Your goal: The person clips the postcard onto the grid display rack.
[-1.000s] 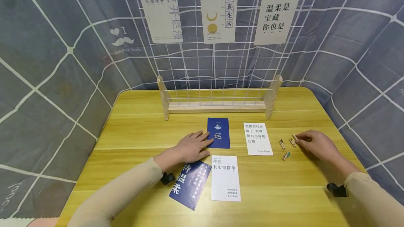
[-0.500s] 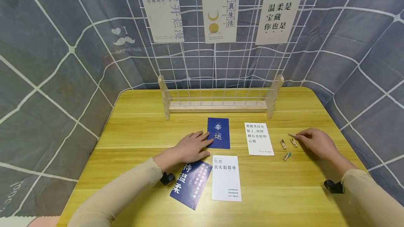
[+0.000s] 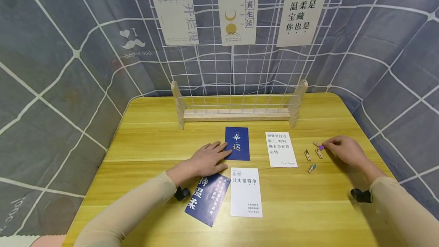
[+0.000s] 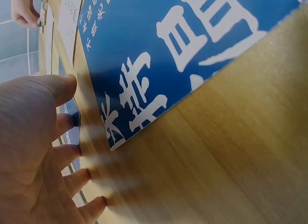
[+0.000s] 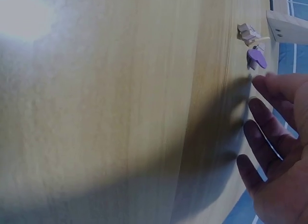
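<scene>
My left hand lies palm down with its fingers spread, fingertips at the left edge of a small dark blue card. Under its wrist, a second dark blue card with white characters is partly hidden by the arm. My right hand is at the right side, fingertips right by a clothespin with a purple heart. In the right wrist view a small gap shows between the fingertips and that clothespin. Beside it lie two wooden clothespins and one with a green heart.
White cards with black characters lie at the middle and right of the wooden table. Behind stands a white wire grid rack on wooden feet. Three cards hang from its top by heart clothespins.
My right hand has turned the clothespin it was pinching, so its purple heart now shows, and has let go of it. The left hand stays in place.
</scene>
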A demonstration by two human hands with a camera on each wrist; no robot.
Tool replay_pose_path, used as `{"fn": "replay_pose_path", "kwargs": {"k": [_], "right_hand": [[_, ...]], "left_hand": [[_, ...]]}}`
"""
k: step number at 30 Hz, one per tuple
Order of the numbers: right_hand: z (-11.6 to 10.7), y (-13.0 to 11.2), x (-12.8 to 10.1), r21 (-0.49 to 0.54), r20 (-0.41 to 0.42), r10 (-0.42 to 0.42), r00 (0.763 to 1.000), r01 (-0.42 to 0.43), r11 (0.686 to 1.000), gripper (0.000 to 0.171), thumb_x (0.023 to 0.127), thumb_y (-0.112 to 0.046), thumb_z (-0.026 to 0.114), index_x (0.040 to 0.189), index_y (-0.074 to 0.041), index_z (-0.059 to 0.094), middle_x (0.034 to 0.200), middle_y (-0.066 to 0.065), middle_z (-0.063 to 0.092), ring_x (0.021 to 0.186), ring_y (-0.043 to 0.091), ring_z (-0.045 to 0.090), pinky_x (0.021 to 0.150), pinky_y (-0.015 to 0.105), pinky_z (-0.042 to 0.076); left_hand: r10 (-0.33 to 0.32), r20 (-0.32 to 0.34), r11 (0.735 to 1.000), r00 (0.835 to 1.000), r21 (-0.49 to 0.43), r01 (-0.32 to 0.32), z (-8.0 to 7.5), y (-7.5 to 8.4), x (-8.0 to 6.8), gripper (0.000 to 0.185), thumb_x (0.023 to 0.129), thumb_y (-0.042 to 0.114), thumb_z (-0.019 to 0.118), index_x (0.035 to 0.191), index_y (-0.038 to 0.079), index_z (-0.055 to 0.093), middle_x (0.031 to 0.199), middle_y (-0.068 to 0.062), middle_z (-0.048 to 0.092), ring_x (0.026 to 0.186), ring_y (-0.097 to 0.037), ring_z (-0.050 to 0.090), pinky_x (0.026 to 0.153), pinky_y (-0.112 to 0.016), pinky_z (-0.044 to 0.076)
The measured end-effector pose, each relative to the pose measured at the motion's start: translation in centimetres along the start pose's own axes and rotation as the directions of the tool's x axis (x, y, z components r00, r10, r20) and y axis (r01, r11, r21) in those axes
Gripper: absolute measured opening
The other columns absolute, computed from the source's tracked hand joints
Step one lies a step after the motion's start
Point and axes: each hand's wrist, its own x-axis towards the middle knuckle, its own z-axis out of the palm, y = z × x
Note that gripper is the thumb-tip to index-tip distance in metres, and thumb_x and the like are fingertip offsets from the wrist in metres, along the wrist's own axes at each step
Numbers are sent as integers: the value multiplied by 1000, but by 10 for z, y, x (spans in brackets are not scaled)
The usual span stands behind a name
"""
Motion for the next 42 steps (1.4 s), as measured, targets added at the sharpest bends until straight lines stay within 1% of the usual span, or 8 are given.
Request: {"fn": "replay_pose_path", "kwargs": {"k": [5,13,21,28,31,34,38,42], "right_hand": [[2,-2,-4,-9,-23,-32,999,31,999,48,105,-37,57,124,5,70,120,30,66,110,50,59,89,63,47],[18,-4,-12,-153,-130,-139,982,119,981,48,100,-34,68,125,7,69,111,27,64,101,46,57,86,62,44],[27,-6,-15,-247,-193,-203,960,152,957,36,97,-21,72,121,5,72,106,25,62,92,41,53,79,57,43],[28,-6,-16,-264,-215,-224,951,164,950,31,96,-17,72,118,5,74,103,24,64,91,40,53,78,56,43],[29,-5,-17,-250,-221,-211,952,154,956,32,98,-17,71,119,6,72,105,25,64,94,42,53,81,57,43],[31,-5,-17,-243,-230,-199,953,142,960,34,98,-18,70,122,7,70,109,27,63,97,44,53,85,60,41],[33,-6,-18,-247,-248,-188,950,125,961,34,98,-18,70,121,7,71,111,29,62,99,47,51,84,60,41],[34,-10,-19,-258,-254,-177,951,110,960,34,99,-19,70,120,7,71,110,29,62,98,47,50,84,60,41]], "left_hand": [[2,-8,1000,1000,0,-2,1,0,0,62,106,51,47,161,24,35,168,-8,22,154,-31,18,122,-52,20],[-5,-4,1000,1000,7,5,0,1,0,63,106,50,49,161,24,34,168,-7,22,155,-30,18,122,-52,19],[21,-46,999,999,25,-20,2,-2,-1,62,107,49,48,162,24,33,166,-10,29,153,-31,24,120,-51,24],[27,-39,1000,999,17,-27,-4,-12,-5,53,109,41,47,157,19,44,164,-13,32,151,-31,28,120,-46,27],[-29,-59,999,998,-20,28,-6,-16,-5,54,108,39,50,154,11,46,164,-15,32,151,-31,30,120,-45,27],[-142,-88,989,986,-60,137,-5,-13,-1,65,107,45,50,155,2,41,164,-20,30,151,-34,29,120,-46,27],[-316,-88,947,945,-84,309,0,-2,8,90,101,64,46,158,-4,29,165,-24,24,152,-38,22,121,-51,24],[-426,-83,904,901,-68,421,5,11,19,111,91,82,41,159,-5,26,165,-25,21,153,-39,19,120,-56,22]]}}
